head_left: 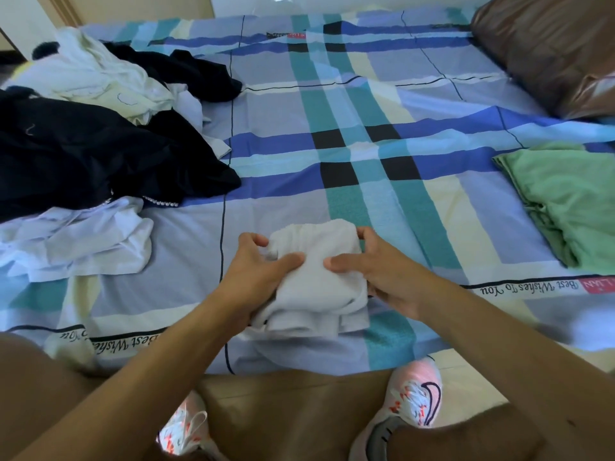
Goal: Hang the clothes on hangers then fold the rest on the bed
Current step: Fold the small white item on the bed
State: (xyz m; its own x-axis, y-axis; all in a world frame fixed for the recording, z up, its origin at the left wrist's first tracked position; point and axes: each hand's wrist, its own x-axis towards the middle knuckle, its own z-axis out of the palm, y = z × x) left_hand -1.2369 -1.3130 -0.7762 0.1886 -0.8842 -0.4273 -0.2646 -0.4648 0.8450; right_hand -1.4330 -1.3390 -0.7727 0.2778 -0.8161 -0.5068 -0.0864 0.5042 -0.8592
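I see my left grip [263, 274] and right grip [382, 277] both curled round the folded white garment [316, 287], held between them at the near edge of the bed [366, 194] (green cloth [565, 201] right, unfolded pile [83, 138] farther left).

The bed sheet [273, 207] has words on it, upside down from here. On the rt, near the edge, a strip [529, 289] says "Best Wishes To You" in curly letters. Next to it is a red patch [596, 283] w/ white letters, too cut off to read. On the left, a 2nd strip [133, 341] shows "Best Wish", then it wrinkles. A far red patch [295, 35] is too small to read. The rt shoe [416, 394] has a dark curved tick sign.
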